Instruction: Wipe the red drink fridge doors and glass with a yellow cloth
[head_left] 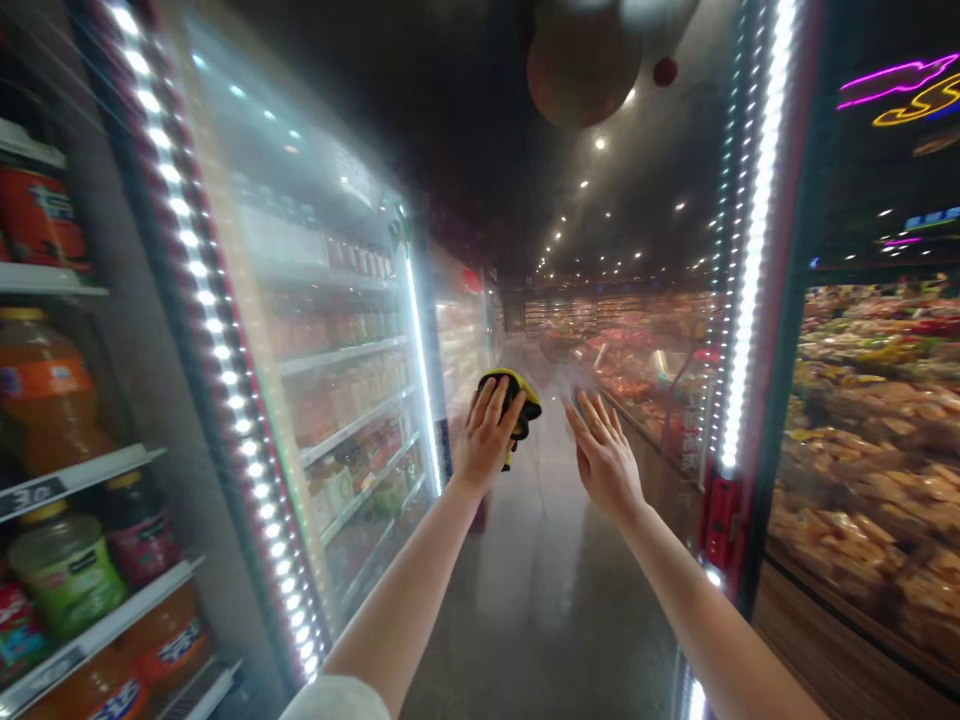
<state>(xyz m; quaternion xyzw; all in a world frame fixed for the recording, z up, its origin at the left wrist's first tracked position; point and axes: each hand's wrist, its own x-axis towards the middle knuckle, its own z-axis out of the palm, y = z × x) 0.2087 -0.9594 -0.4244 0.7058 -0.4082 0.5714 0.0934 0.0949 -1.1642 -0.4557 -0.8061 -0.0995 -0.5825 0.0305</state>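
Observation:
My left hand (489, 432) is closed over a yellow-and-black hand-sized pad (529, 402), its fingers lying across the top. The pad's exact kind I cannot make out. It is up against a clear glass door (570, 560) in front of me, through which the aisle shows. To the right, my right hand (604, 450) lies flat with fingers stretched out, at the same pane and holding nothing. A whitish haze is on the glass near its fingertips.
A bright LED strip (756, 250) and a red fitting (721, 525) run along the door's right edge. Left, another LED strip (214, 320) borders the cooler frame. Bottles, including an orange drink bottle (45, 390), stand on shelves. Piled goods (862, 500) lie at the right.

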